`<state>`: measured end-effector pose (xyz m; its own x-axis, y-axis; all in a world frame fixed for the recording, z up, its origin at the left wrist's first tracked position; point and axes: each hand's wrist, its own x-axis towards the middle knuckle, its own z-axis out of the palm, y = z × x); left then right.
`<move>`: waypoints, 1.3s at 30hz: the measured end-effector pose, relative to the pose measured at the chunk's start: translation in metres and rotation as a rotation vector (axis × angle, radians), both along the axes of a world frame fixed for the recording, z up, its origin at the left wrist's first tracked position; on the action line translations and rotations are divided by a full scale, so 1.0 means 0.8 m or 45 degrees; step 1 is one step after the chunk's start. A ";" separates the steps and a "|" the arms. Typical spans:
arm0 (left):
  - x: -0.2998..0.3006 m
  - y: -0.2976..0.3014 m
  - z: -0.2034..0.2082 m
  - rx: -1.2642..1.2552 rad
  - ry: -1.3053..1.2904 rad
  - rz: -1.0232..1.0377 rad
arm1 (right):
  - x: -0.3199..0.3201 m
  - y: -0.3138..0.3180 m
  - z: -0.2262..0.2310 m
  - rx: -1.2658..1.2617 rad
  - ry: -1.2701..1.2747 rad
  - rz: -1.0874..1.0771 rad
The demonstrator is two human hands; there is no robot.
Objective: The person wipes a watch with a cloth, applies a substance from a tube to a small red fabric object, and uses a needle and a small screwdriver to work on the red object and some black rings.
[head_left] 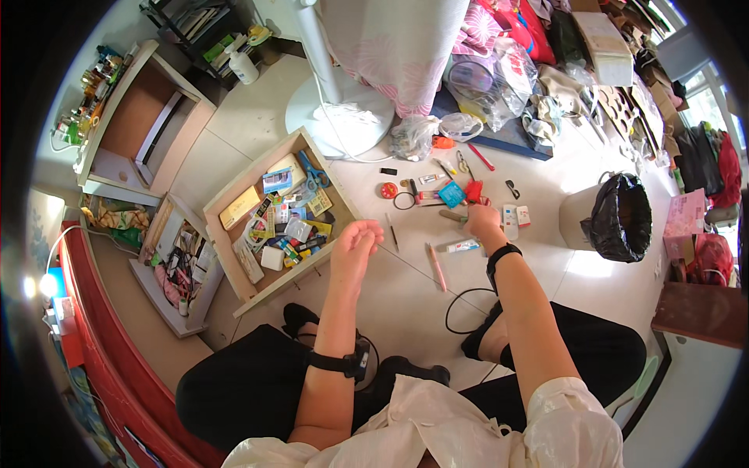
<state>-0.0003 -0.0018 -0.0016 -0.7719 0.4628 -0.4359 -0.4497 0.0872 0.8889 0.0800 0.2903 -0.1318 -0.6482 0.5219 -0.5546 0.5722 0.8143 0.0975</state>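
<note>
My left hand hovers above the tiled floor beside a wooden drawer, fingers loosely curled; a thin wire or thread seems to run from it. My right hand reaches down to small items scattered on the floor, touching a brownish stick-like thing near a red tool and a blue packet. The drawer holds blue scissors, cards, small boxes and packets. A pink pen and a small tube lie just below my right hand.
A bin with a black bag stands at the right. A white fan base and plastic bags sit further back. A second drawer lies at the left beside a red bed edge. A black cable loops near my knees.
</note>
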 end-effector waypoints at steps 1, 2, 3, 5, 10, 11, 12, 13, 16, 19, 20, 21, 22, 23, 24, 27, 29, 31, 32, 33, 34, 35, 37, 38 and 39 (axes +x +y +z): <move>0.000 -0.001 0.002 -0.005 -0.001 0.006 | -0.001 -0.002 0.001 -0.008 0.001 0.006; 0.000 -0.002 0.003 -0.009 -0.002 0.012 | 0.000 -0.003 0.004 -0.062 0.080 -0.014; 0.000 -0.002 0.004 -0.014 -0.005 0.012 | 0.003 -0.004 0.006 -0.113 0.155 -0.040; 0.000 -0.002 0.005 -0.022 0.010 0.010 | 0.004 -0.001 -0.003 -0.179 0.402 -0.184; 0.004 0.004 0.002 -0.006 0.001 -0.006 | -0.001 0.029 0.010 -0.466 0.900 -0.543; 0.005 0.004 0.001 -0.007 0.001 -0.012 | -0.003 0.029 0.017 -0.650 0.962 -0.654; 0.005 0.001 0.000 -0.010 0.003 0.001 | -0.011 0.020 0.029 -0.847 1.017 -0.755; 0.005 0.001 -0.002 -0.011 0.009 -0.018 | -0.018 0.014 0.040 -1.042 1.070 -0.857; 0.007 0.006 0.001 0.029 -0.001 -0.046 | -0.036 -0.008 0.074 -1.442 1.039 -0.713; 0.015 0.008 0.021 0.103 -0.041 -0.107 | -0.049 -0.059 0.141 -1.572 0.725 -0.360; 0.019 0.011 0.029 0.152 -0.065 -0.171 | -0.049 -0.074 0.157 -1.569 0.722 -0.356; 0.021 0.012 0.030 0.154 -0.063 -0.166 | -0.050 -0.089 0.170 -1.600 0.671 -0.216; 0.022 0.011 0.028 0.213 -0.119 -0.263 | -0.050 -0.102 0.177 -1.626 0.620 -0.076; 0.022 0.011 0.026 0.271 -0.174 -0.360 | -0.050 -0.110 0.183 -1.625 0.618 -0.069; 0.022 0.012 0.025 0.274 -0.169 -0.356 | -0.050 -0.118 0.187 -1.537 0.644 -0.036; 0.022 0.010 0.025 0.231 -0.145 -0.246 | -0.048 -0.132 0.192 -1.437 0.776 -0.059; 0.020 0.008 0.026 0.286 -0.207 -0.175 | -0.047 -0.126 0.187 -1.636 1.252 -0.827; 0.022 0.008 0.026 0.322 -0.194 -0.072 | -0.051 -0.125 0.198 -1.827 1.490 -1.025; 0.023 0.009 0.027 0.352 -0.187 0.026 | -0.048 -0.128 0.202 -1.716 1.394 -0.874; 0.023 0.009 0.030 0.359 -0.179 0.029 | -0.045 -0.133 0.209 -1.601 1.301 -0.727; 0.023 0.008 0.033 0.401 -0.222 0.066 | -0.041 -0.147 0.212 -1.569 1.285 -0.480; 0.023 0.007 0.035 0.443 -0.264 0.104 | -0.039 -0.160 0.216 -1.305 1.195 -0.285; 0.022 0.004 0.040 0.516 -0.269 0.079 | -0.036 -0.182 0.223 -0.986 1.215 0.001; 0.021 0.001 0.042 0.580 -0.283 0.048 | -0.034 -0.187 0.231 -0.990 1.214 0.018; 0.023 0.001 0.044 0.581 -0.270 0.071 | -0.032 -0.193 0.246 -0.839 1.155 0.107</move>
